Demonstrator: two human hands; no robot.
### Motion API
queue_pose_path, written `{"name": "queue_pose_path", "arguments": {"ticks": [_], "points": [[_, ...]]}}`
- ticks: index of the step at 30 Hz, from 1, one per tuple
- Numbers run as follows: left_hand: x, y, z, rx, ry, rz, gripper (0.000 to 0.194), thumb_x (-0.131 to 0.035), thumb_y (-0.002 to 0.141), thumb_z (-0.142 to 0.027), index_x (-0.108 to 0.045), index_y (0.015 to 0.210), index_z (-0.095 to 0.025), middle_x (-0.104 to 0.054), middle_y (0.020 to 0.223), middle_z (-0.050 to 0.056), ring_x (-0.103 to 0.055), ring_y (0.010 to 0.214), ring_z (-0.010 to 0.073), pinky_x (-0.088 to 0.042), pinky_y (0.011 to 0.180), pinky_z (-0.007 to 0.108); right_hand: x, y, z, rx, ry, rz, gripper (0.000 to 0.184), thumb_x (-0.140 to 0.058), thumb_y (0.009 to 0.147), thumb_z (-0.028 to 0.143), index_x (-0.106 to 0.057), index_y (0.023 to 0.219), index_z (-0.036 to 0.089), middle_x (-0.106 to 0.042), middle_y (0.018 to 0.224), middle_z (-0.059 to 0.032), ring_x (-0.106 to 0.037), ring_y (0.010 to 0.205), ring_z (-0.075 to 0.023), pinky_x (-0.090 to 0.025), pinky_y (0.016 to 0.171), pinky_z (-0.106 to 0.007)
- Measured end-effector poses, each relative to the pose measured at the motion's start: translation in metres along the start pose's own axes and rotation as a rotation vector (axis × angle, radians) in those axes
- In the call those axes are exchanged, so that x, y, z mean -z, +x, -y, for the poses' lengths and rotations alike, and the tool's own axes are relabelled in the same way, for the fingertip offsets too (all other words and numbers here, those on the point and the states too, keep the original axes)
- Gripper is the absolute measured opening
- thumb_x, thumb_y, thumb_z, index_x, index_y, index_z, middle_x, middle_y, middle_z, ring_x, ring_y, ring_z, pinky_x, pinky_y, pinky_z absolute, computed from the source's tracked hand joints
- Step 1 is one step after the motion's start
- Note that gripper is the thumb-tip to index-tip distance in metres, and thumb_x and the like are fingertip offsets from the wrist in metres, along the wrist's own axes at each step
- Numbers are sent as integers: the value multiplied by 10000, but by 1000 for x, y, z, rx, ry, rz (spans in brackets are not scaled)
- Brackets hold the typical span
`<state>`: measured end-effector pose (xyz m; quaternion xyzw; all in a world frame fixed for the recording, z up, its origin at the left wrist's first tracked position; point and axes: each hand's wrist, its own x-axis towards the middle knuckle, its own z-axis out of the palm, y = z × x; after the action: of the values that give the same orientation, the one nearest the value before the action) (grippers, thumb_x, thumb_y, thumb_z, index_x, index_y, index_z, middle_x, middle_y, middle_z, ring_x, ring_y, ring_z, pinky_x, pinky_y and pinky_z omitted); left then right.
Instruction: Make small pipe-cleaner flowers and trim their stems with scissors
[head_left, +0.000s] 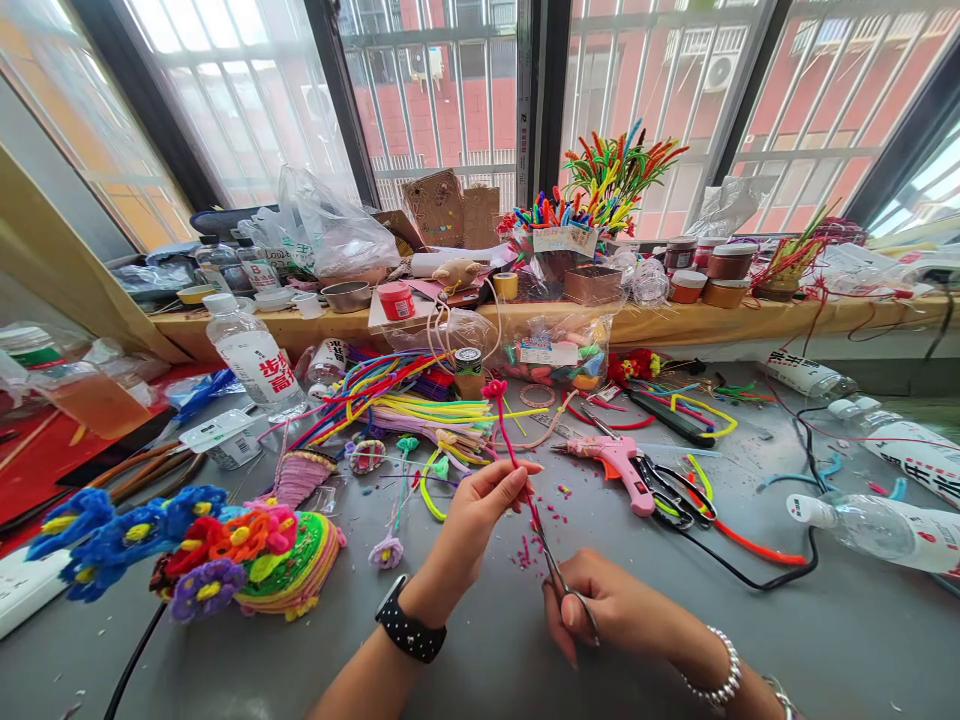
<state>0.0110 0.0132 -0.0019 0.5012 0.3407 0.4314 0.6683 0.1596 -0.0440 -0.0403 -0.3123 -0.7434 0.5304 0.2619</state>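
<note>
Between thumb and fingers, my left hand (487,505) pinches a pink pipe cleaner (504,425) that stands upright, its top curled into a small flower shape. My right hand (600,600) has its fingers in the handles of metal scissors (553,568). The blades meet the lower end of the pipe cleaner just under my left fingers; whether they are fully closed I cannot make out. Small pink fuzzy clippings (525,550) lie scattered on the grey table (480,660) beneath. To the left sits a fuzzy flower piece (217,550) in blue, red, purple and green.
A pink glue gun (611,460) and black-handled pliers (679,495) lie right of my hands. Behind them is a heap of coloured pipe cleaners (427,410). A water bottle (251,355) stands at left; another bottle (877,525) lies at right. Jars (727,262) line the sill.
</note>
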Motion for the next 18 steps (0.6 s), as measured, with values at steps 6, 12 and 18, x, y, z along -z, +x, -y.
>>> {"name": "queue_pose_path", "arguments": {"ticks": [6,12,18], "points": [[0,0,0,-18,-68,-40,164,-584,696,-269,-655,793,-158,-531,656,0,-431,614,77,-351,598,186,-2,0,-10,-39,4,-59,675,-255,723,676,-510,461,109,-385,407,24,-337,396,-54,-250,410,-186],[0,1,0,-9,-110,-59,169,-591,691,-260,-657,810,-160,-547,658,-4,-447,616,67,-359,602,171,-2,0,-10,-85,13,-103,663,-274,745,650,-469,398,120,-297,350,42,-275,370,-48,-213,396,-193],[0,0,2,-9,-124,-37,173,-585,698,-257,-657,819,-157,-551,656,-3,-456,630,67,-359,612,167,-1,-1,-1,-72,68,-53,774,-106,703,721,-538,539,100,-333,414,37,-292,388,-55,-237,396,-189]]}}
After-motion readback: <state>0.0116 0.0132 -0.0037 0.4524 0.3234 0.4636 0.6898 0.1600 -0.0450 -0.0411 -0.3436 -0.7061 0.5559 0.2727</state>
